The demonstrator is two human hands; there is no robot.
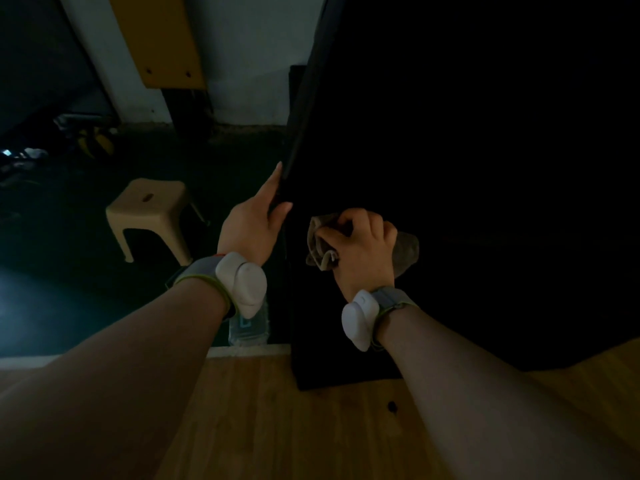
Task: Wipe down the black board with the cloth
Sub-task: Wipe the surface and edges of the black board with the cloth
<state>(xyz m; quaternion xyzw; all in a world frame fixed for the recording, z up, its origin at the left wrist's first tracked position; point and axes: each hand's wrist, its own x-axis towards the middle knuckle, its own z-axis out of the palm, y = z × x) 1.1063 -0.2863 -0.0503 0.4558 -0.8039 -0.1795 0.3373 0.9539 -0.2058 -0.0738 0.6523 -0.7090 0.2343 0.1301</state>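
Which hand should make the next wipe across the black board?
Right. The right hand grips the cloth against the face of the black board, while the left hand holds the board's left edge, apparently steadying it.

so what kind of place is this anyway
Probably a dim workshop or storeroom, though I can't be sure: a plastic stool on a dark floor, clutter at the far left, and a wooden worktop that the black board stands on.
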